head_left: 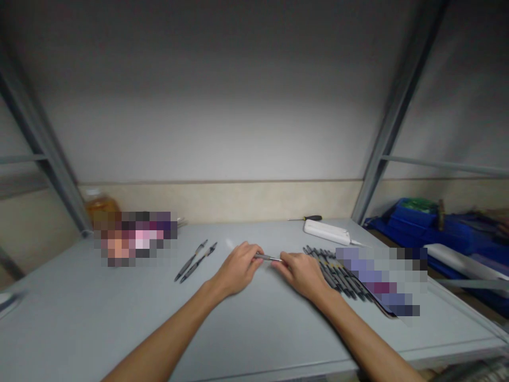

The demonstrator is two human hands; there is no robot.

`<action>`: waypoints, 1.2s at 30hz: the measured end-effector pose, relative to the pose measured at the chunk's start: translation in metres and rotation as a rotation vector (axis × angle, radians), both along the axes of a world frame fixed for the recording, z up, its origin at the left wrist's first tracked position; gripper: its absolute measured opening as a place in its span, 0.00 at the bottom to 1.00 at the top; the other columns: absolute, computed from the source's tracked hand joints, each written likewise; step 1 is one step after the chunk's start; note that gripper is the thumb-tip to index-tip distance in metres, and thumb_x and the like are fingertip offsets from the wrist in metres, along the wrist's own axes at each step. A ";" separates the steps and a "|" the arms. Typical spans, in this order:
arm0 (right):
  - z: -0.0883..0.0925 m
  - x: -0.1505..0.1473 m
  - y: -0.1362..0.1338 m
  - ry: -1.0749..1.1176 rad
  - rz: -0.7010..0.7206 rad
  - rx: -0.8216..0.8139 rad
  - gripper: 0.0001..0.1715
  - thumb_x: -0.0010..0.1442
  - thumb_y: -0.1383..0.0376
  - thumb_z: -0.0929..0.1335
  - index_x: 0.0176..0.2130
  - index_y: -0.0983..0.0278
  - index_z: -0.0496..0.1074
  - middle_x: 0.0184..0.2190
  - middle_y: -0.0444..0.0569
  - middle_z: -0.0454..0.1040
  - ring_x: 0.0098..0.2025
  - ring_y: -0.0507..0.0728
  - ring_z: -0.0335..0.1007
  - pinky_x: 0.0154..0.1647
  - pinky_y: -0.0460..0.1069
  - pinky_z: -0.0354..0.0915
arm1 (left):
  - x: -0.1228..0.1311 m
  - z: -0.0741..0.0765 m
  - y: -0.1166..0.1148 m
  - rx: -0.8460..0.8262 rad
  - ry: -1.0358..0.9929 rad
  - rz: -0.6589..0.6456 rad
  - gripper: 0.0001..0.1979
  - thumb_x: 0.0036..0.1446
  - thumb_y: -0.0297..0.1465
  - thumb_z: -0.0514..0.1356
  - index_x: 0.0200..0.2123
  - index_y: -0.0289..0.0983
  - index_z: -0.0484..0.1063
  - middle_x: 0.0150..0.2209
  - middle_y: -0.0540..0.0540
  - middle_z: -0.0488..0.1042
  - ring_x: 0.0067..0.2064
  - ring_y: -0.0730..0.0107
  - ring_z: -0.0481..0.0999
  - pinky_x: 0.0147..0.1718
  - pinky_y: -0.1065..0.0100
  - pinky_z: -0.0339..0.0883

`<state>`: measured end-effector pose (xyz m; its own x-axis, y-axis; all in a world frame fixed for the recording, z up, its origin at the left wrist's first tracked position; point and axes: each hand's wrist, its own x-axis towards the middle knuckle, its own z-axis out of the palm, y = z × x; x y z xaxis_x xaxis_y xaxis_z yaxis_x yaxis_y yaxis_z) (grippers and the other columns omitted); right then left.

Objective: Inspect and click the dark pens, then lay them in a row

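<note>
Between my two hands, a thin grey pen (267,257) with a shiny metal section lies level above the table. My left hand (238,268) is closed around its left end, and my right hand (300,270) pinches the other end. The fingers cover both ends of the pen. Two grey-and-black pens (193,262) lie side by side on the table to the left of my left hand. Just right of my right hand is a row of several similar pens (344,276), partly hidden by the hand.
The grey table (222,339) carries a white device with a cable (326,232) and a screwdriver (313,218) at the back right. A bottle of amber liquid (101,204) stands back left. Blurred-out items lie at both sides. Metal posts (392,127) flank the table; blue bags (413,217) sit beyond the right one.
</note>
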<state>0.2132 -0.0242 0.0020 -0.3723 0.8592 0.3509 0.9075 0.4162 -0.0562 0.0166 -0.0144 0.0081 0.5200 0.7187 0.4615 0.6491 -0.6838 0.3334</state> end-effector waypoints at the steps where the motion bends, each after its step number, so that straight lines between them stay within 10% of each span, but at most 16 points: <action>1: 0.000 0.001 0.000 0.006 0.005 -0.003 0.24 0.62 0.51 0.56 0.29 0.62 0.68 0.23 0.49 0.74 0.26 0.53 0.69 0.23 0.47 0.41 | -0.001 0.000 0.001 0.007 0.001 0.002 0.12 0.61 0.33 0.47 0.36 0.36 0.68 0.32 0.45 0.69 0.37 0.67 0.66 0.38 0.67 0.60; 14: -0.002 0.003 0.002 -0.014 0.070 0.069 0.25 0.62 0.51 0.56 0.30 0.62 0.70 0.26 0.48 0.72 0.27 0.52 0.67 0.24 0.47 0.44 | 0.003 -0.011 0.010 -0.496 -0.277 0.074 0.27 0.59 0.45 0.41 0.17 0.35 0.64 0.14 0.55 0.55 0.18 0.76 0.55 0.20 0.72 0.47; 20: 0.000 0.006 0.003 0.090 0.000 0.042 0.24 0.61 0.50 0.56 0.32 0.62 0.70 0.28 0.48 0.72 0.29 0.52 0.67 0.27 0.46 0.49 | 0.000 -0.005 0.008 -0.345 -0.472 -0.025 0.14 0.54 0.39 0.54 0.36 0.35 0.67 0.26 0.51 0.67 0.29 0.74 0.65 0.30 0.73 0.58; 36: 0.000 0.012 0.010 0.562 0.086 -0.055 0.18 0.59 0.56 0.60 0.36 0.65 0.71 0.27 0.48 0.70 0.28 0.53 0.63 0.30 0.46 0.58 | -0.010 -0.007 0.020 -0.305 -0.551 0.187 0.22 0.55 0.45 0.49 0.18 0.35 0.63 0.20 0.52 0.65 0.23 0.74 0.63 0.24 0.73 0.53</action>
<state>0.2252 -0.0146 0.0023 -0.2110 0.8568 0.4705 0.6950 0.4700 -0.5441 0.0067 0.0055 0.0015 0.1195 0.9147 0.3860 0.4271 -0.3983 0.8117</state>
